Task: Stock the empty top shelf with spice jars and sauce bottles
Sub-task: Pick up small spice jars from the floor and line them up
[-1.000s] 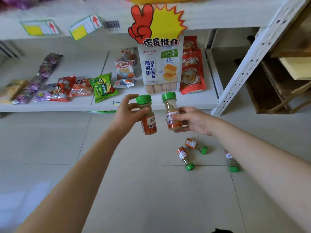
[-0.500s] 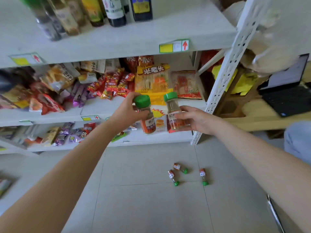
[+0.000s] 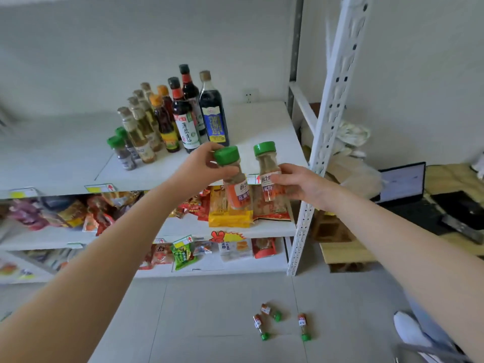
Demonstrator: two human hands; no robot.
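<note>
Grips the left-hand spice jar (image 3: 234, 184) with the left hand (image 3: 201, 166), fingers and thumb curled round the neck just under the green cap; jar near upright, base tipped slightly to 5 o'clock, orange label toward the camera. Grips the right-hand spice jar (image 3: 267, 176) with the right hand (image 3: 301, 184), fingers wrapped round the labelled body, green cap clear above the hand. Holds both jars in the air, close together but apart, the right-hand jar at 3 o'clock of the left-hand one, both in front of the front edge of the top shelf (image 3: 262, 132) and touching no shelf. Stocked on the top shelf, at 10 to 11 o'clock of the held jars: a standing cluster of sauce bottles (image 3: 183, 113), dark ones at the back right, paler ones at the left, with two shelved spice jars (image 3: 121, 153) with green caps at the cluster's 8 o'clock end. Bare shelf board at 12 to 1 o'clock of the held jars. Lying on the floor (image 3: 209, 323) at 6 o'clock of the hands: three floor spice jars (image 3: 272, 311), on their sides, near one another. Filled below the top shelf with snack packets, a yellow packet (image 3: 227, 216) directly behind the held jars. Bounded at 3 o'clock by the white perforated upright (image 3: 330, 100), with a laptop (image 3: 400, 182) beyond it.
</note>
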